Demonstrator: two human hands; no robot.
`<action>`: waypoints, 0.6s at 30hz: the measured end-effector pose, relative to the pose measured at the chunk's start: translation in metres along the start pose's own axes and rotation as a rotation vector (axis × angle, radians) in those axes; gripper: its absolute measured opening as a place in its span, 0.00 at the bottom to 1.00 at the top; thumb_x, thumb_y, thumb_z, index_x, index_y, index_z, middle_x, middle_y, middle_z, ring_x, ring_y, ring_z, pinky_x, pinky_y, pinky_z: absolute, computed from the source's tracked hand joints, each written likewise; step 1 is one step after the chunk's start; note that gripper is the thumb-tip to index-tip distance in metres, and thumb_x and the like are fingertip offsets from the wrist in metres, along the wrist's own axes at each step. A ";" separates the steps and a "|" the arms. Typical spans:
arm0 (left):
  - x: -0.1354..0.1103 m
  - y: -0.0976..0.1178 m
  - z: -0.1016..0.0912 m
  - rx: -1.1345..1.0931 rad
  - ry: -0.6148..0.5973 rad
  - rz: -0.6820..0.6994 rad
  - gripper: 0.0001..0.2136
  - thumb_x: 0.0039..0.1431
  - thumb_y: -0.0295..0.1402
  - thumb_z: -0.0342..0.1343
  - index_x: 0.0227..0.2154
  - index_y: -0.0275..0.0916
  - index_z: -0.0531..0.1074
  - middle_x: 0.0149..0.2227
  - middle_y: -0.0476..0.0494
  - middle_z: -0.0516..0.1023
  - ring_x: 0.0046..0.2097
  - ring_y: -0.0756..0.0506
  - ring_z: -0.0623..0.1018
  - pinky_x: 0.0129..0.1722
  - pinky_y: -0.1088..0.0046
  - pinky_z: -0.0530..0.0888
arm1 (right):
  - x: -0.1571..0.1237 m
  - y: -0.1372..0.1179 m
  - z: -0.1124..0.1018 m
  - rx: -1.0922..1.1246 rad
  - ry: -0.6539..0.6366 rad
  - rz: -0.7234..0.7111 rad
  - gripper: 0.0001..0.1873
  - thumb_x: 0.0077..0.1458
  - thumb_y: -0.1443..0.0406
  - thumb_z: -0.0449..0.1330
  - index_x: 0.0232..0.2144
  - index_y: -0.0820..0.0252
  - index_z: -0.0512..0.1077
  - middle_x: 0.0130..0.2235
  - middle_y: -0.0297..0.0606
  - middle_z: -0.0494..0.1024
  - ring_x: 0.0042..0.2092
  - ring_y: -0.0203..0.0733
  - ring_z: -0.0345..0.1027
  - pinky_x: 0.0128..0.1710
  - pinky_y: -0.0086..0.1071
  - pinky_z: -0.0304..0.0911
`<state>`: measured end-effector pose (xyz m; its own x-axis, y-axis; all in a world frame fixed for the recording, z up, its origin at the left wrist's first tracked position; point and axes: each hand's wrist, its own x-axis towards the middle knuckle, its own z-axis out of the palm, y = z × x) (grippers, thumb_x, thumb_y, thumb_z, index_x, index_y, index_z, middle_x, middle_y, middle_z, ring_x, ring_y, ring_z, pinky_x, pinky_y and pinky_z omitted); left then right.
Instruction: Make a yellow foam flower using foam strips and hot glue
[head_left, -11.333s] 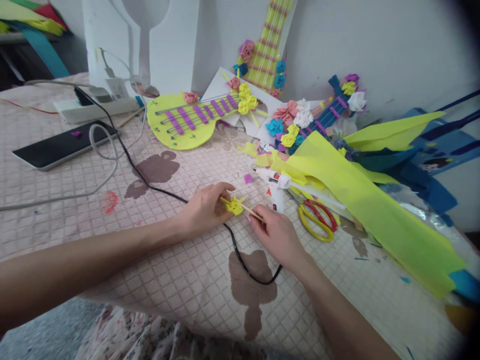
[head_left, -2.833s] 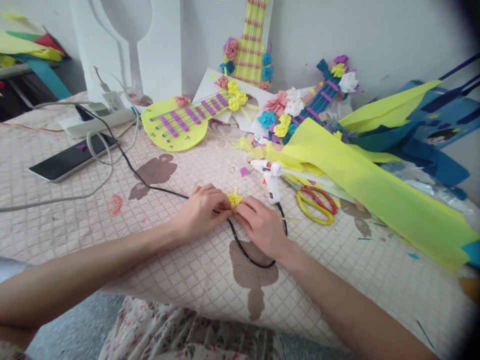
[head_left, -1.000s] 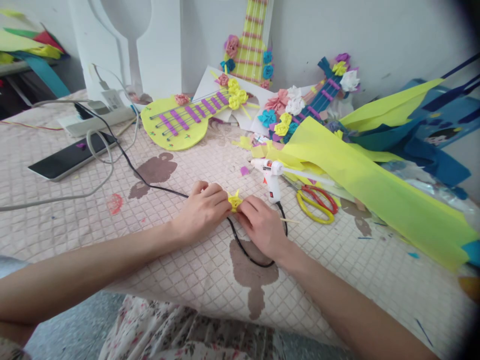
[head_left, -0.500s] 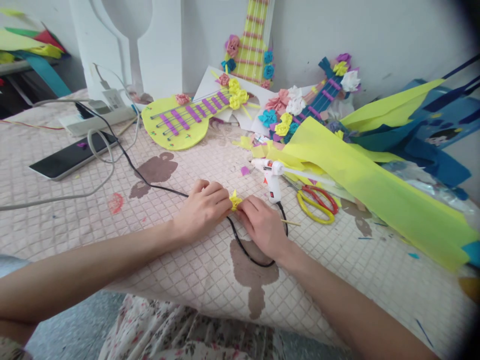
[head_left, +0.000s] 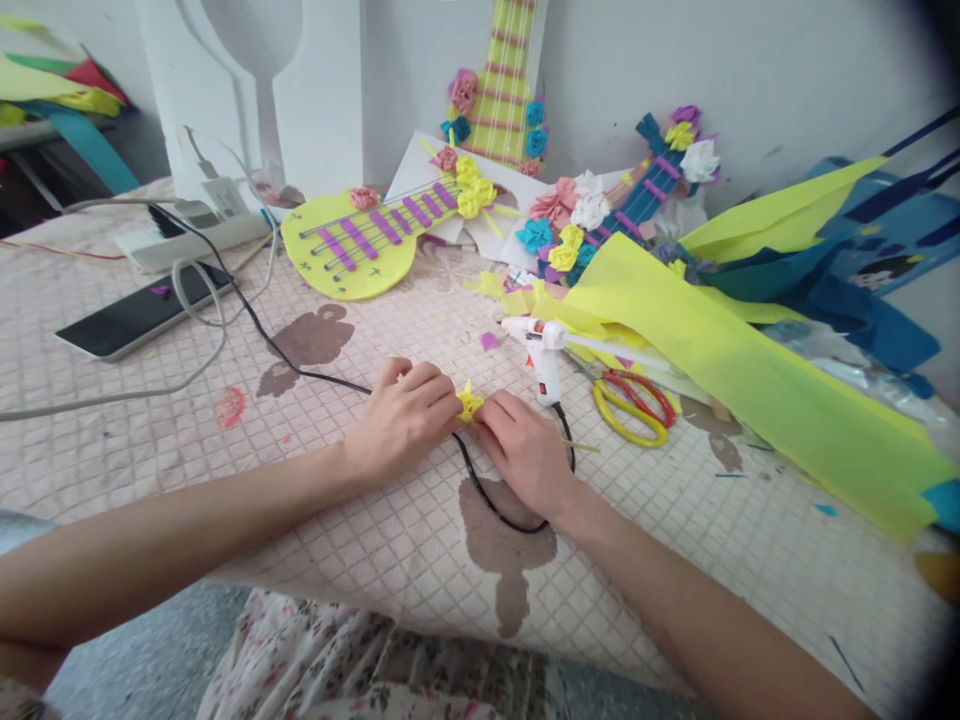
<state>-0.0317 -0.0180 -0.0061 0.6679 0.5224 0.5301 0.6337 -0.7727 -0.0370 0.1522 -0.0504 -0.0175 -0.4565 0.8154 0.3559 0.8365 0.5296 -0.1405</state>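
Between my two hands is a small yellow paper flower (head_left: 469,403), its pointed petals sticking up. My left hand (head_left: 405,415) pinches it from the left, fingers bent and closed. From the other side my right hand (head_left: 525,450) grips it with thumb and curled fingers. The fingertips partly cover the flower. A white hot glue gun (head_left: 545,365) stands just beyond my right hand, its black cord (head_left: 480,490) looping under and around the hands. A thin wooden stick (head_left: 583,446) pokes out beside my right hand.
Scissors (head_left: 634,410) with red and yellow handles lie right of the glue gun. Long yellow crepe paper (head_left: 720,370) stretches along the right. Behind are a yellow paper guitar (head_left: 352,250) and a blue one (head_left: 637,205). A phone (head_left: 142,312) and power strip (head_left: 199,243) lie left.
Both hands stay almost in place around the yellow paper flower. Slightly more of its petals show between the fingers.
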 end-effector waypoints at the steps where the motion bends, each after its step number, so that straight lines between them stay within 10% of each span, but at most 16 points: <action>1: 0.000 0.000 0.000 -0.001 0.000 0.011 0.10 0.63 0.33 0.51 0.27 0.38 0.70 0.30 0.48 0.74 0.38 0.45 0.70 0.40 0.63 0.60 | 0.000 0.000 0.000 0.002 -0.001 0.003 0.09 0.63 0.65 0.49 0.31 0.60 0.66 0.32 0.36 0.69 0.34 0.38 0.64 0.28 0.31 0.57; 18: -0.006 -0.005 0.004 0.011 -0.027 0.069 0.07 0.63 0.30 0.52 0.28 0.39 0.69 0.31 0.49 0.74 0.40 0.45 0.70 0.42 0.63 0.61 | -0.018 0.014 -0.012 0.368 -0.061 0.024 0.08 0.60 0.70 0.50 0.41 0.59 0.67 0.40 0.41 0.72 0.44 0.44 0.65 0.46 0.41 0.64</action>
<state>-0.0373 -0.0162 -0.0122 0.7205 0.4777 0.5027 0.5897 -0.8034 -0.0818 0.1761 -0.0601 -0.0144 -0.4649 0.8349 0.2946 0.6871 0.5501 -0.4746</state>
